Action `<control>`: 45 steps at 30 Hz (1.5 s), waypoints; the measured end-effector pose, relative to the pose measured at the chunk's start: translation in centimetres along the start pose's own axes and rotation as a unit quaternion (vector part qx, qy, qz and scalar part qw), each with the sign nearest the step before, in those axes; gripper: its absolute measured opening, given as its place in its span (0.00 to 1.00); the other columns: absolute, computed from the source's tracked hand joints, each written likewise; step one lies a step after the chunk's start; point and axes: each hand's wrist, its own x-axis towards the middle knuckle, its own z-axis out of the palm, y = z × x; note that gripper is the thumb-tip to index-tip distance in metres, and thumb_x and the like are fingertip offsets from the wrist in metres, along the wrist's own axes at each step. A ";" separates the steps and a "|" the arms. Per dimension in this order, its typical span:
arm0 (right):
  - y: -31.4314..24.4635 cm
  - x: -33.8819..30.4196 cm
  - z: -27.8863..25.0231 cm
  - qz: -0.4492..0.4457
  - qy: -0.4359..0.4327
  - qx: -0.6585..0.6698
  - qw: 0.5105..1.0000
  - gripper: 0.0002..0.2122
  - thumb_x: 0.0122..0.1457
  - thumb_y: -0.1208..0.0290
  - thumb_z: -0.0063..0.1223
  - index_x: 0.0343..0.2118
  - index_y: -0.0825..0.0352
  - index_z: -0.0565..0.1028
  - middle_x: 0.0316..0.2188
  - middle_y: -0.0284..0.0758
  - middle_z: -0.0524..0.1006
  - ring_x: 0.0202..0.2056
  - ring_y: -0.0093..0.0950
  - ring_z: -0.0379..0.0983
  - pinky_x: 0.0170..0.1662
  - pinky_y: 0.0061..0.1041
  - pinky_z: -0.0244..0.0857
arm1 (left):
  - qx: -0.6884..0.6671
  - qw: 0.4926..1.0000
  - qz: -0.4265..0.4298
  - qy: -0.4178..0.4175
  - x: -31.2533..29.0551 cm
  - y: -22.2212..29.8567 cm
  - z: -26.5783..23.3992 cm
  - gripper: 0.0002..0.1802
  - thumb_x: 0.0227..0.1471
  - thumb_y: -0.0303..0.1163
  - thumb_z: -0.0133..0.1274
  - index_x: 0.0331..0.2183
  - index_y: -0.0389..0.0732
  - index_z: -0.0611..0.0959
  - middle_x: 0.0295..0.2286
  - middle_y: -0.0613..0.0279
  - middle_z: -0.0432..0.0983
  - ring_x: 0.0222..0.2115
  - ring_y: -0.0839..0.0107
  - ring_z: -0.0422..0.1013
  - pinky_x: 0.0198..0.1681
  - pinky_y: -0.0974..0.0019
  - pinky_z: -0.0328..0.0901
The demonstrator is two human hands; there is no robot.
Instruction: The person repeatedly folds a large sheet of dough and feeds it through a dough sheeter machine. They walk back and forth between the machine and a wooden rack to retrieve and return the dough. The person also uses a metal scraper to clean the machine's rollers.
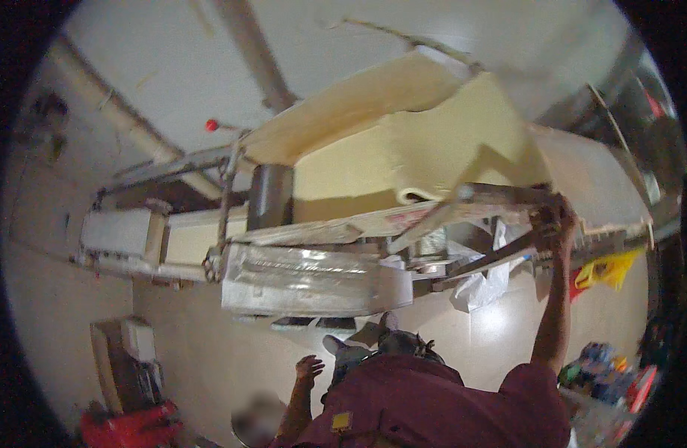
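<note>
My right arm reaches up to the machine's right side, and my right hand (561, 220) is closed around the end of a dark bar (508, 196). My left hand (308, 367) hangs low beside my body, fingers apart, holding nothing. Beyond the bar lies a wide, smooth, pale yellow sheet (448, 149) on the machine, its near edge curled into a fold. A dark roller (270, 196) stands at the sheet's left end. What the sheet is made of, I cannot tell.
A shiny metal housing (306, 280) juts toward me. A lever with a red knob (211, 125) rises behind the frame. White plastic bags (482, 287) and a yellow bag (611, 270) hang below on the right. Boxes (123, 351) and a red bundle (131, 427) sit at lower left.
</note>
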 end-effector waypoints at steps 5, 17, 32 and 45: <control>3.8 -1.7 -1.8 -0.005 0.043 -0.063 0.997 0.15 0.62 0.62 0.50 0.44 0.70 0.77 0.37 0.39 0.80 0.37 0.27 0.76 0.42 0.27 0.69 | -0.032 0.998 -0.021 0.042 -1.6 -3.0 -3.2 0.21 0.57 0.38 0.48 0.49 0.37 0.73 0.38 0.50 0.78 0.36 0.57 0.77 0.37 0.58 0.70; 3.2 -26.7 4.3 0.072 0.152 -0.164 0.972 0.16 0.62 0.61 0.50 0.43 0.68 0.77 0.33 0.40 0.79 0.28 0.26 0.74 0.31 0.25 0.66 | -0.155 0.986 -0.004 0.058 -2.9 -4.7 -18.5 0.19 0.55 0.39 0.49 0.47 0.40 0.76 0.36 0.52 0.80 0.32 0.60 0.78 0.33 0.60 0.71; -13.7 -52.2 24.1 0.484 -0.525 0.012 0.700 0.15 0.57 0.58 0.55 0.39 0.64 0.77 0.26 0.38 0.81 0.22 0.26 0.77 0.20 0.26 0.70 | -0.178 0.981 -0.018 0.077 -1.7 -6.0 -32.8 0.20 0.55 0.41 0.52 0.46 0.41 0.75 0.37 0.53 0.79 0.33 0.59 0.78 0.36 0.57 0.71; -15.0 -50.6 37.2 0.424 -0.560 0.130 0.700 0.17 0.60 0.53 0.50 0.37 0.63 0.77 0.25 0.35 0.80 0.23 0.23 0.76 0.21 0.23 0.69 | -0.203 0.978 0.015 0.035 1.1 0.8 -32.3 0.25 0.53 0.40 0.51 0.50 0.37 0.73 0.42 0.46 0.76 0.38 0.51 0.77 0.40 0.53 0.71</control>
